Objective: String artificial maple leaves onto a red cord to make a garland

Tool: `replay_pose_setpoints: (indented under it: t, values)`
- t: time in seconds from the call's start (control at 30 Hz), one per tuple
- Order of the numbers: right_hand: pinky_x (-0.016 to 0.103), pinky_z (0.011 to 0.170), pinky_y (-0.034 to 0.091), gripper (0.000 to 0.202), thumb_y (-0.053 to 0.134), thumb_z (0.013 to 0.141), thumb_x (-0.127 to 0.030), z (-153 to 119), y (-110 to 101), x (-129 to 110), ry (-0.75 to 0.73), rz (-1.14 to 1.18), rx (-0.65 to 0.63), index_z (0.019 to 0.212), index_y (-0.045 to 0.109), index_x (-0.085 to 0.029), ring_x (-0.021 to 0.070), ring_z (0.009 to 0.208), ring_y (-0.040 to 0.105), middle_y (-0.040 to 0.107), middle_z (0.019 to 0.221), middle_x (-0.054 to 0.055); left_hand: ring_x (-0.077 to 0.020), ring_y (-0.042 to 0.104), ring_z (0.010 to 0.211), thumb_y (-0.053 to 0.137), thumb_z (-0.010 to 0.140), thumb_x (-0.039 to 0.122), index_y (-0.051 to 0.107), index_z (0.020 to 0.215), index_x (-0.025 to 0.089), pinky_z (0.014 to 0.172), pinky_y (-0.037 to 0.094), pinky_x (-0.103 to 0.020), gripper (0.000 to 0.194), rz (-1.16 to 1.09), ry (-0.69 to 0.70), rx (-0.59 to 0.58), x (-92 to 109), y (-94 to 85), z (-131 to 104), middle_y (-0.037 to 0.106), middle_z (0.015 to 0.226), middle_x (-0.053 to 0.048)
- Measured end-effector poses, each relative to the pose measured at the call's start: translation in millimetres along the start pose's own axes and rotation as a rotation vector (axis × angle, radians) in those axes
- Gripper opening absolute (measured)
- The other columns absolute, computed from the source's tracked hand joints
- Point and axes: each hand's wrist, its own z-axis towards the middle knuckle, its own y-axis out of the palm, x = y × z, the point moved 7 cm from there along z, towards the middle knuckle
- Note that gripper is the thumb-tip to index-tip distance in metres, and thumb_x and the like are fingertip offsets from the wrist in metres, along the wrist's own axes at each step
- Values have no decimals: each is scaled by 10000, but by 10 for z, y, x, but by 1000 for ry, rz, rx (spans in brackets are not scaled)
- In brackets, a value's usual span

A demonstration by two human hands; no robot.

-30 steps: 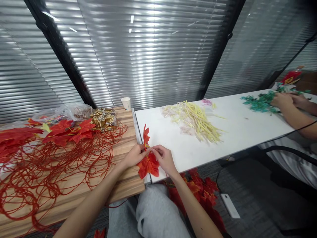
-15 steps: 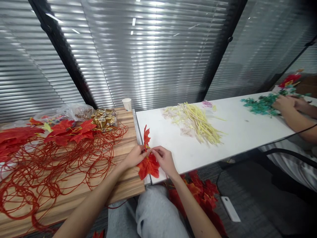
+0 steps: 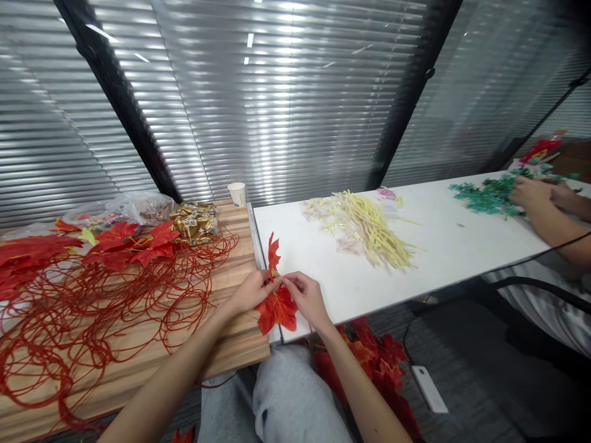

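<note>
Over the table seam (image 3: 255, 237), both hands (image 3: 250, 291) (image 3: 308, 299) pinch together at jagged, orange-red leaves (image 3: 277, 314).

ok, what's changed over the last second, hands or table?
Nothing clearly moved; the view only shifted slightly. Nothing visibly taken or let go. Same as before: left hand holds the red leaves by their stems, right hand fingertips meet it there; whatever they pinch is too small to tell. Red cord, yellow strips, paper cup unmoved.
</note>
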Motion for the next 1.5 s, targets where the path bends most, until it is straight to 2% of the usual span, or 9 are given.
replay_pose_setpoints:
  t: [0.43, 0.9, 1.07, 1.27, 1.4, 1.5]
  values:
    - [252, 637, 451, 179, 491, 809, -265, -5, -5, -1, 0, -23, 9, 812, 628, -149, 151, 674, 577, 643, 748, 41, -118, 494, 602, 334, 864, 435, 535, 706, 130, 594, 398, -218, 397, 76, 3, -31, 4, 27, 0, 579, 669, -14]
    - [251, 622, 451, 174, 494, 807, -262, -5, -7, 17, -5, -32, 11, 815, 630, -155, 150, 658, 575, 631, 719, 32, -121, 491, 600, 321, 867, 438, 555, 727, 130, 604, 396, -224, 412, 88, 4, -50, 7, 41, 3, 584, 679, -20]
    - [254, 624, 451, 175, 495, 807, -264, -2, -5, 6, -8, -24, 8, 817, 633, -156, 150, 661, 577, 635, 720, 32, -110, 473, 576, 325, 868, 430, 529, 681, 131, 580, 382, -216, 407, 107, 5, -45, 5, 37, 0, 556, 640, -8]
    - [254, 637, 455, 177, 507, 802, -279, -3, -13, 3, -2, 9, 20, 823, 632, -155, 150, 675, 584, 649, 761, 43, -98, 458, 549, 358, 851, 452, 539, 674, 124, 534, 373, -205, 414, 32, -19, -9, -11, 11, 1, 549, 619, 2]
    - [226, 534, 427, 193, 520, 794, -315, -1, -26, 21, 14, 20, 49, 815, 628, -156, 121, 570, 544, 640, 734, 34, -128, 532, 648, 380, 846, 440, 584, 788, 118, 621, 428, -228, 386, -99, -12, 4, -1, -2, 1, 618, 745, -29]
    - [211, 476, 396, 197, 532, 785, -334, 0, -45, 35, 24, 22, 76, 817, 617, -159, 102, 515, 502, 624, 728, 29, -153, 564, 731, 428, 827, 435, 587, 833, 125, 693, 454, -253, 348, -189, -6, 57, 9, -44, -14, 636, 816, -41]
